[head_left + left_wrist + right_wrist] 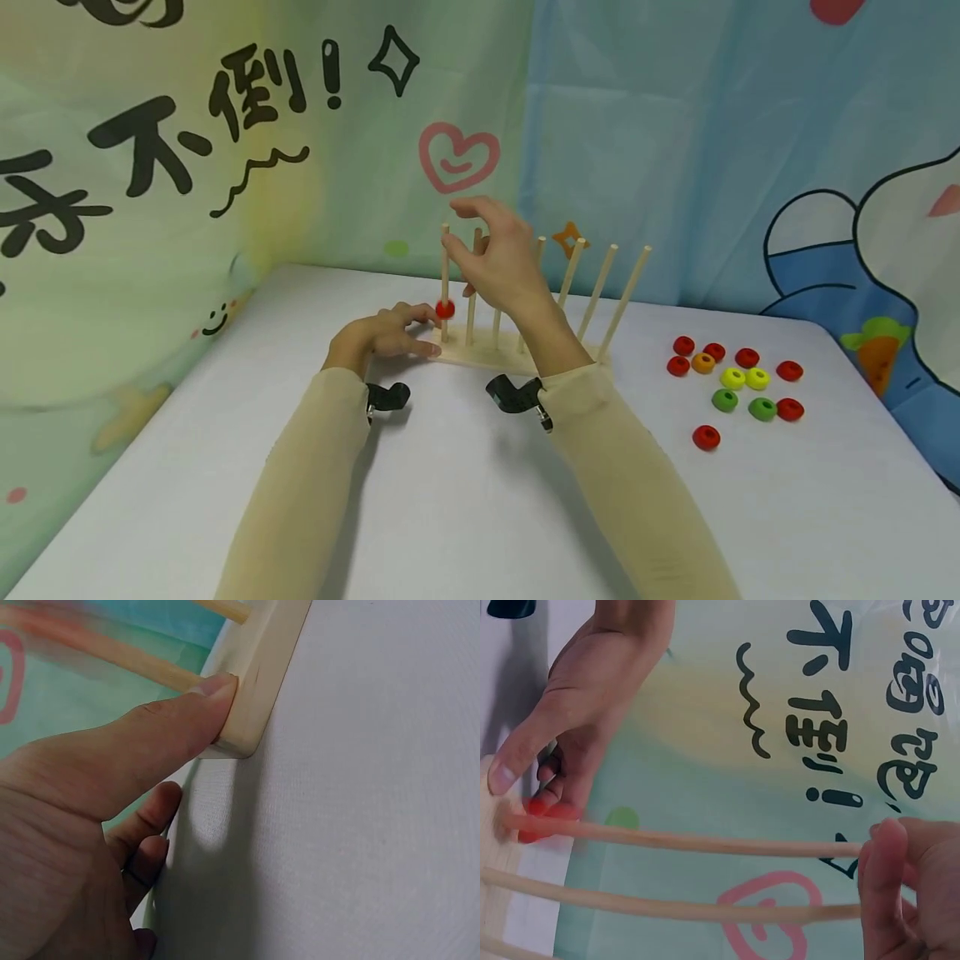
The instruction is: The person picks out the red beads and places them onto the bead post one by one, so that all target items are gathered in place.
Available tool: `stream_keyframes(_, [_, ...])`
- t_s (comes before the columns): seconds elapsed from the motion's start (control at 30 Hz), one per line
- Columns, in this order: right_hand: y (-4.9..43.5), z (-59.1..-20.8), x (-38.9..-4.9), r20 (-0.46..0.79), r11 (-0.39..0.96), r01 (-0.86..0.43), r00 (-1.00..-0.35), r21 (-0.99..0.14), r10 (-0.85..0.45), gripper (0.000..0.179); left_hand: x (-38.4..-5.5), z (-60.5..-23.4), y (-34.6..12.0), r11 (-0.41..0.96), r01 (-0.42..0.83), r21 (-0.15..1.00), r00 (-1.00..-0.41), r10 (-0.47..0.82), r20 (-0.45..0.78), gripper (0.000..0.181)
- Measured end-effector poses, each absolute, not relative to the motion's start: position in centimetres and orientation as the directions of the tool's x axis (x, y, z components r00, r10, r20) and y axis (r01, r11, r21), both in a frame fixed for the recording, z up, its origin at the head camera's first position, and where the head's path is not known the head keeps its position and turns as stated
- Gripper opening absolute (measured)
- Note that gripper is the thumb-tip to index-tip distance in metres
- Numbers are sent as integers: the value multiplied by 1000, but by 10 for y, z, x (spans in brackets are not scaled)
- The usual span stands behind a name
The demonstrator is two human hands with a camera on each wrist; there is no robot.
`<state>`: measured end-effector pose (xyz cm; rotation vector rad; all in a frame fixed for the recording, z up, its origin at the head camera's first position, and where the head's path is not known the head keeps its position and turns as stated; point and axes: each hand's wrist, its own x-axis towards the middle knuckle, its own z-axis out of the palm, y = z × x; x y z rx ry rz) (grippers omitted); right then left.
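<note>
Bead (pixel 445 309) on leftmost peg (pixel 446 279), loose beads (pixel 733 379) right

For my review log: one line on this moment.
left hand: grips wooden base end | right hand: near leftmost peg top | red bead: around leftmost peg | other beads: on table

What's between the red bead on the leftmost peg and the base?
Nothing visible: below the red bead, the leftmost peg looks bare down to the base. The left hand has its thumb close to the peg's foot; can't tell if they'd touch.
</note>
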<state>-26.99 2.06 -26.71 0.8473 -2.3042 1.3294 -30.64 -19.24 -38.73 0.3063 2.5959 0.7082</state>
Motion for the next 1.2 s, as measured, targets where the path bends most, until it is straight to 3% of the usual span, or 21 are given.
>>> stream_keyframes(0.3, [43, -267, -258, 710, 291, -812, -584, -506, -394, 33, -309, -385, -188, 841, 121, 528, -878, 339, -339, 49])
stream_keyframes(0.57, [69, -273, -245, 727, 267, -864, -503, -426, -467, 28, -309, -392, -184, 834, 134, 536, -875, 353, -331, 49])
stream_keyframes(0.73, [91, -280, -237, 719, 275, -879, -477, -390, -506, 29, -310, -398, -183, 843, 126, 522, -871, 346, -348, 48])
stream_keyframes(1.2, [133, -295, -220, 689, 303, -872, -490, -385, -534, 34, -306, -388, -191, 844, 157, 512, -870, 363, -333, 52])
